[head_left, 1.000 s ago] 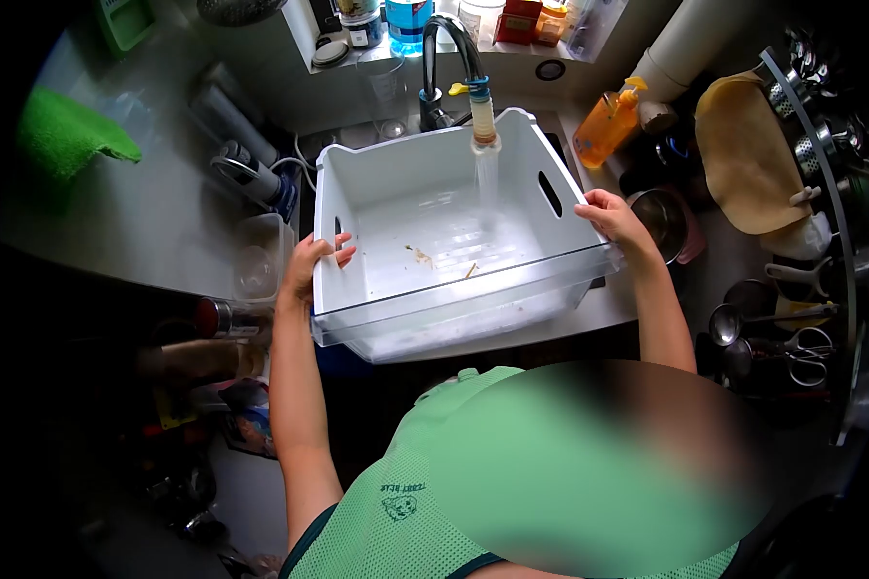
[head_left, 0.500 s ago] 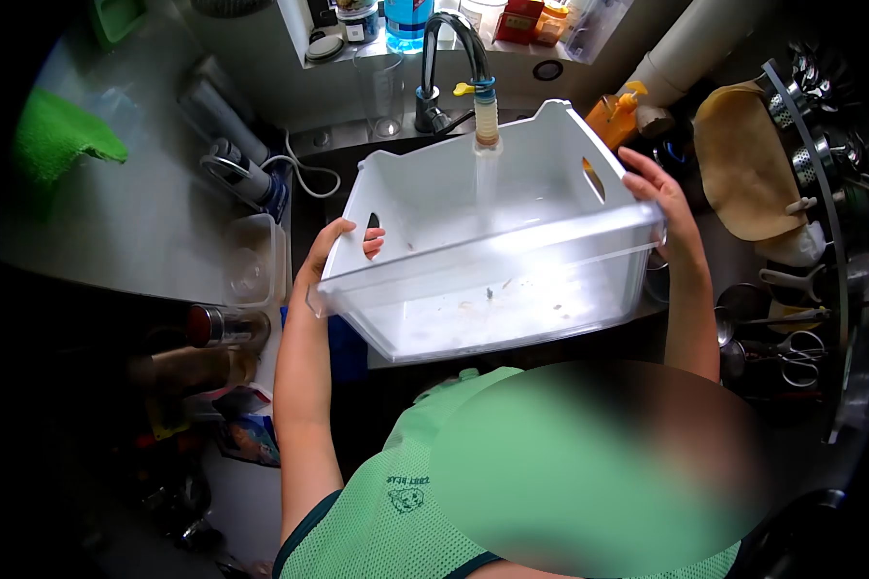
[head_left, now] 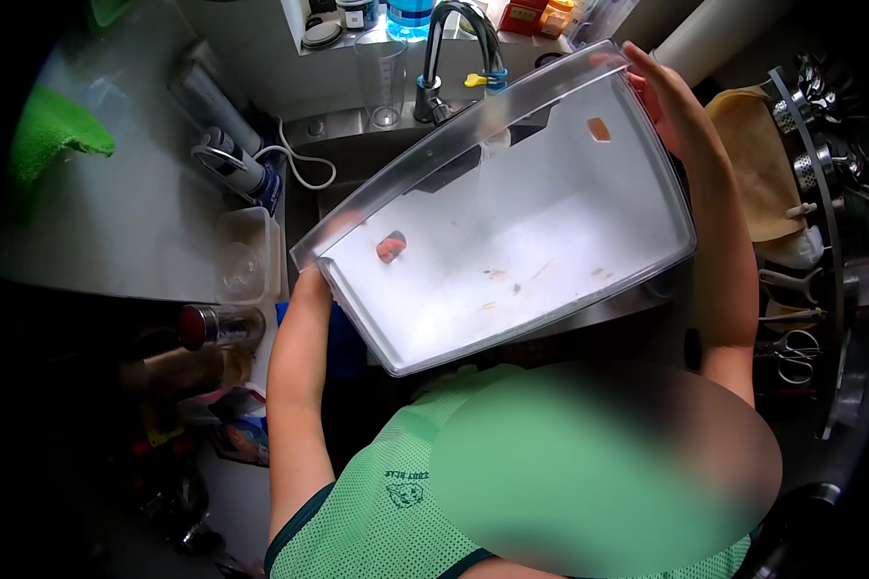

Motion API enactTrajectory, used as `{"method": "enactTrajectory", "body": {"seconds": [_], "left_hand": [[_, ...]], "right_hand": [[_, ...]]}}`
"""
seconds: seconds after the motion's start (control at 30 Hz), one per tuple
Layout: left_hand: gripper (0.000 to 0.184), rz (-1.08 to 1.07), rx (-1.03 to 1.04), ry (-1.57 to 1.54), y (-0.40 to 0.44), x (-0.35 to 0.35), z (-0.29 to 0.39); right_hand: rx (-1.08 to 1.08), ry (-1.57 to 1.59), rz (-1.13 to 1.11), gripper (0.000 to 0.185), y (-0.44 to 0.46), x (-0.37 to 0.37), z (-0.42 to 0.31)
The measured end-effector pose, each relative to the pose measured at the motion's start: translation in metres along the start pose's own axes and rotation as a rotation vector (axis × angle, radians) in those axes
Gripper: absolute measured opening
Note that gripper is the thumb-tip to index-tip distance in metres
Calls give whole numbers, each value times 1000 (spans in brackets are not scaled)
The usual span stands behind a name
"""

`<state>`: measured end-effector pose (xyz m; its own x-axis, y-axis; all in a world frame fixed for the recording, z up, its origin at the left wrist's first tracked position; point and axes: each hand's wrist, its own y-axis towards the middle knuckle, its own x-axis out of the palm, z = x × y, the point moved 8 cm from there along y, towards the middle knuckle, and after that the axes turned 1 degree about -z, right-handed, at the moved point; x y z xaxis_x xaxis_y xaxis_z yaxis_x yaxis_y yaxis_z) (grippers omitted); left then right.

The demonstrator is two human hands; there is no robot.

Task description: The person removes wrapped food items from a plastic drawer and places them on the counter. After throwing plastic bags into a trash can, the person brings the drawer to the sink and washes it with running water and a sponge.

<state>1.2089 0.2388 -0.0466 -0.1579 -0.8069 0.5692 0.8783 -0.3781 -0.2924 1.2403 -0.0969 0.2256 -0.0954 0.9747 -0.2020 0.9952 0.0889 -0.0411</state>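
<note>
Both hands grip the bin (head_left: 512, 207), which hangs tilted in the air above the sink (head_left: 343, 125). Taking the bin as the clock's centre, its clear strip (head_left: 430, 164) slants from eight o'clock up toward two. Small bits (head_left: 517, 288) show against its white surface at six o'clock.

The left hand (head_left: 337, 231) is at nine o'clock, closed on the bin's end and partly seen through the strip; what look like its fingers (head_left: 391, 248) show in the slot there. The right hand (head_left: 655, 95), between one and two o'clock, is wrapped on the upper corner, its grip partly hidden by the wall.

At eleven o'clock the tap (head_left: 433, 77) arches down behind the strip, with a yellow lever (head_left: 475, 80) beside it. A clear jug (head_left: 381, 82) stands between ten and eleven, left of the tap. Toward nine o'clock are a white cord (head_left: 309, 183), a clear tub (head_left: 241, 256) and, farther out, a green cloth (head_left: 63, 135). A jar (head_left: 224, 328) lies at eight o'clock, and scissors (head_left: 797, 359) hang at four. A green shirt (head_left: 372, 507) fills seven o'clock.
</note>
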Motion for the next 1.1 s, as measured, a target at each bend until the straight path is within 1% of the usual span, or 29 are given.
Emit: {"method": "enactTrajectory", "body": {"seconds": [0.07,0.1,0.17,0.2,0.27,0.3,0.37,0.4,0.47,0.5,0.57,0.7,0.87,1.0,1.07,1.1], "left_hand": [[41,13,-65,-70,4,-2,-5],[41,19,-114,-112,5,-2,-10],[41,25,-249,-215,6,2,-22],[41,27,-326,-268,4,6,-29],[41,32,-451,-353,1,13,-41],[41,34,-494,-381,0,15,-47],[41,24,-531,-397,0,18,-57],[41,10,-521,-384,2,18,-60],[41,-13,-497,-359,6,15,-64],[41,-23,-489,-348,7,14,-66],[41,-35,-475,-332,9,12,-68],[42,-62,-451,-301,11,10,-71],[42,-89,-418,-256,12,7,-70],[43,-109,-361,-186,13,5,-64],[43,-119,-305,-126,13,1,-56],[44,-127,-270,-90,13,-1,-52]], "right_hand": [[-60,-209,86,67,8,2,-13],[-59,-209,86,67,14,1,-15],[18,-439,84,72,28,-3,-14],[19,-441,84,72,36,-4,-14],[-94,-495,100,80,52,1,-24],[-94,-497,101,80,54,6,-31],[147,-556,70,66,57,16,-37],[148,-558,72,66,57,25,-47],[265,-565,125,65,54,36,-53],[268,-566,127,65,57,38,-54],[186,-686,122,67,66,42,-63],[193,-676,85,70,78,44,-59],[243,-719,127,68,66,46,-68],[168,-657,69,67,46,51,-77],[109,-575,-18,65,30,59,-83],[108,-572,-17,65,33,48,-71]]}}
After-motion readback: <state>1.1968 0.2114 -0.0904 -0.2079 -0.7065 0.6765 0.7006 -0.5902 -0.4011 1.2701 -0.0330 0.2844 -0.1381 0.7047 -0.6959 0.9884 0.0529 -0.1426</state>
